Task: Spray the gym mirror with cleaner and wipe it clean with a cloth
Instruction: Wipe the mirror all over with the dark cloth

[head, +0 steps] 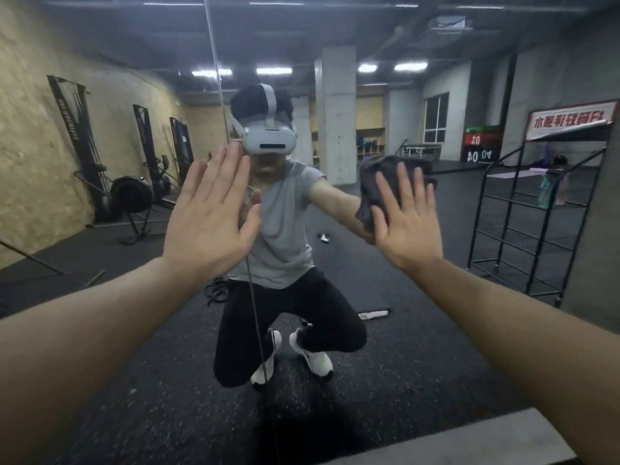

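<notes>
- While we crouch facing the large wall-mounted gym mirror [419, 347], our right hand [407, 223] lies flat with straight, spread fingers, pressing the dark grey crumpled cloth [385, 176] against the glass; the cloth bunches above and to the left of the fingers.
- Our left hand [209, 213] is bare and flat too, fingers straight and close together, palm toward the glass; we cannot tell for certain whether it touches the surface. The 2 hands are well apart.
- We judge the wiping step to be under way. No spray bottle is in either hand, so spraying looks finished for this patch, though we see no droplets or streaks to confirm it.
- How much glass is already clean we cannot tell: the reflection looks evenly hazy, and the picture is soft.
- A thin vertical seam [218, 78] between 2 mirror panels runs down just beside the left hand; the cloth works on the panel to its right.
- To the right, that panel runs on to the frame edge, reflecting a black wire shelving rack [523, 223].
- Below, a grey ledge [469, 437] marks the lower edge of the glass, well under both hands.
- Room to sweep looks ample upward, downward and rightward; leftward, the cloth would meet the seam and the braced left hand.
</notes>
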`<state>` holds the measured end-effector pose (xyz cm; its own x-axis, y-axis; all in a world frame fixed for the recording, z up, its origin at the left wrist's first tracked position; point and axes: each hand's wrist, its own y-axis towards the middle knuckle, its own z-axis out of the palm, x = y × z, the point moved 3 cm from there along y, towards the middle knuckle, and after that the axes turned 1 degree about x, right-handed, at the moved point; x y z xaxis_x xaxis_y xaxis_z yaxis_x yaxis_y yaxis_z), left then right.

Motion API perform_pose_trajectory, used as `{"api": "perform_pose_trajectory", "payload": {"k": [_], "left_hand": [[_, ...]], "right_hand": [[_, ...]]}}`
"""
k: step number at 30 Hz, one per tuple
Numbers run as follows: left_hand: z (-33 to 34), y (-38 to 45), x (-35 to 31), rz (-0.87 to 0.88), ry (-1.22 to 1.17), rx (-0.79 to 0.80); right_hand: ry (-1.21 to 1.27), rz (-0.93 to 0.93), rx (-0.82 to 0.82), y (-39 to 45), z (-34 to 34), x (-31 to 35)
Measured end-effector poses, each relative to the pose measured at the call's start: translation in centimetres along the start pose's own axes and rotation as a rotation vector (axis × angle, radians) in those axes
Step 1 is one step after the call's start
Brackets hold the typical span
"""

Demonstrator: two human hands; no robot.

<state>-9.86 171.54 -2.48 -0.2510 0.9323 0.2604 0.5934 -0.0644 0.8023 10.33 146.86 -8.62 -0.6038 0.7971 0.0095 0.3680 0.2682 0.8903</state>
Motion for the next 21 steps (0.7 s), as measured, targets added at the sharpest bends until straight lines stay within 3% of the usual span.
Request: {"api": "perform_pose_trajectory", "payload": {"k": [4, 9, 12, 16, 21], "left_hand": [[1.3, -2.9, -0.2, -0.061, 0.005, 0.026], [2.6, -6.6, 0.5, -0.053, 0.020, 0.062], [3.5, -7.3, 1.4, -0.098, -0.003, 0.115], [4.6, -8.1, 2.0, -0.074, 0.034, 0.124], [4.8, -8.4, 2.4, -0.042, 0.061, 0.137]], "right_hand": [[0.075, 0.365, 0.034, -1.4, -0.3, -3.4], [0.183, 0.490, -0.053, -1.5, 1.1, 2.2], [0.137, 0.297, -0.066, -2.4, 2.7, 8.7], [0.098, -0.154, -0.040, -4.6, 4.7, 17.7], [0.075, -0.425, -0.061, -6.5, 5.8, 20.0]]}}
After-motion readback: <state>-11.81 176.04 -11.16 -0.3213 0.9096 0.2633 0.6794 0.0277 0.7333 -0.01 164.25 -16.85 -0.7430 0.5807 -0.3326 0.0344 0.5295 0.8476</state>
